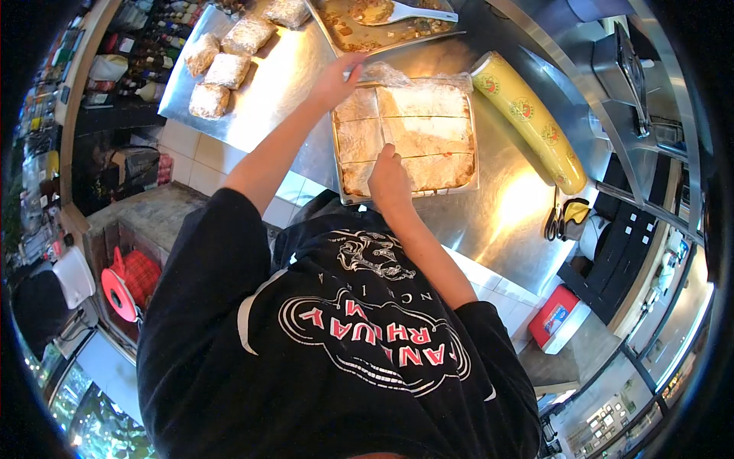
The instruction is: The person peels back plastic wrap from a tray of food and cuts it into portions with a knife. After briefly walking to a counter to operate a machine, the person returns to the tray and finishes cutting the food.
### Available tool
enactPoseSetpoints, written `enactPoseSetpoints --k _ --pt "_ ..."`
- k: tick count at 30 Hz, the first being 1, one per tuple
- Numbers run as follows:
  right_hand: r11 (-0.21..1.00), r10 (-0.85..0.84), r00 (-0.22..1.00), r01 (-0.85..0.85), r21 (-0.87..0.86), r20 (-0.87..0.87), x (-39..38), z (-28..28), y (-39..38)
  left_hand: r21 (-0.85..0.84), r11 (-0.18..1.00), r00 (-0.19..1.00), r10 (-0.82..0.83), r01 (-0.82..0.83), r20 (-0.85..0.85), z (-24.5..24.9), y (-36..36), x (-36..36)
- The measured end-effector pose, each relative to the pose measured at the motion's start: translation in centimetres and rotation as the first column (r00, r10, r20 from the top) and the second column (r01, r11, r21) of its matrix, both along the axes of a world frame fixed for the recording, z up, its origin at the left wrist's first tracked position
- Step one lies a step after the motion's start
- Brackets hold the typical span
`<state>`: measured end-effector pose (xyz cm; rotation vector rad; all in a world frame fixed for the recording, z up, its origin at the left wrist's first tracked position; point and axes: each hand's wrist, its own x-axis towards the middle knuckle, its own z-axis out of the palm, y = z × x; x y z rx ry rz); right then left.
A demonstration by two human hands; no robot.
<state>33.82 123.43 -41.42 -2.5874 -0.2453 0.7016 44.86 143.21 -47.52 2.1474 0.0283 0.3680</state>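
A rectangular tray [475,164] holds a flat, pale-topped baked slab [440,170], scored by straight cuts into blocks. My right hand [391,180] is closed over the slab's near half, gripping a thin knife [381,118] whose narrow blade points away from me along a lengthwise cut. At the tray's far left corner is my left hand [336,83], thumb and forefinger apart, close to crumpled clear film [384,73] along the far rim. Behind it, a second tray [330,32] contains chunky filling and a white-handled spoon [417,11].
Several film-wrapped blocks [228,70] sit on the steel table [294,65] at the far left. A long yellow-printed roll of film [527,118] lies right of the tray, with black-handled scissors [553,220] near its lower end. A red-and-white cooler [558,320] stands lower right.
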Motion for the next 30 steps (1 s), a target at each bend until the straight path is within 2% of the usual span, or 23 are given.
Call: enactPoseSetpoints --k 1,3,5,8,9,11,12,14,15,16,18,24,28,30 --pt "1.000 -0.002 1.000 0.002 -0.010 0.009 0.0 0.1 0.1 0.000 1.000 1.000 -0.001 0.001 0.001 -0.1 0.1 -0.9" --pt "1.000 -0.017 1.000 0.017 0.006 0.018 -0.1 0.0 0.1 -0.084 0.944 0.946 0.323 -0.320 0.033 -0.5 0.2 -3.0" --pt "0.999 -0.032 0.999 0.031 0.020 0.023 -0.3 -0.3 0.1 -0.219 0.843 0.871 0.481 -0.491 -0.102 -0.3 -0.2 -5.8" --pt "0.998 -0.038 0.999 0.037 0.051 0.024 -0.2 -0.9 0.1 -0.210 0.812 0.838 0.518 -0.545 -0.170 -4.9 0.3 -9.7" --pt "0.997 -0.056 0.998 0.055 0.056 0.027 -0.2 -1.3 0.1 -0.211 0.811 0.838 0.519 -0.546 -0.170 -5.3 -0.2 -10.8" --pt "0.996 -0.073 0.997 0.071 0.060 0.031 -0.1 -1.4 0.2 -0.399 0.722 0.812 0.401 -0.565 -0.425 -5.2 -1.3 -13.4" --pt "0.997 -0.072 0.997 0.071 0.034 0.034 -0.1 -1.4 0.3 -0.400 0.721 0.812 0.401 -0.566 -0.425 -4.9 -1.9 -14.2" --pt "0.997 -0.071 0.997 0.071 0.007 0.037 0.1 -1.2 0.4 -0.587 0.532 0.785 0.302 -0.610 -0.541 -4.1 -3.2 -15.4" --pt "0.998 -0.050 0.999 0.050 -0.033 -0.014 0.4 -1.1 0.5 -0.620 0.506 0.796 0.290 -0.599 -0.532 -3.6 -3.7 -15.8" --pt "0.997 -0.032 0.997 0.027 -0.074 -0.067 0.5 -1.0 0.5 -0.621 0.505 0.795 0.288 -0.600 -0.534 -3.9 -3.7 -16.3" --pt "0.996 -0.049 0.996 0.043 -0.076 -0.074 0.5 -1.4 0.7 -0.655 0.523 0.812 0.135 -0.544 -0.567 -4.5 -3.6 -17.1" --pt "0.995 -0.071 0.996 0.066 -0.075 -0.057 0.3 -1.1 0.9 -0.596 0.603 0.785 0.083 -0.530 -0.614 -2.7 -4.4 -17.2" --pt "0.997 -0.071 0.997 0.071 -0.027 -0.033 0.1 -0.7 1.0 -0.592 0.576 0.759 0.078 -0.564 -0.647 -3.2 -4.5 -17.3" --pt "0.996 -0.086 0.996 0.085 -0.035 -0.029 0.1 -1.5 1.1 -0.625 0.577 0.786 0.049 -0.526 -0.616 -3.8 -4.4 -18.1"
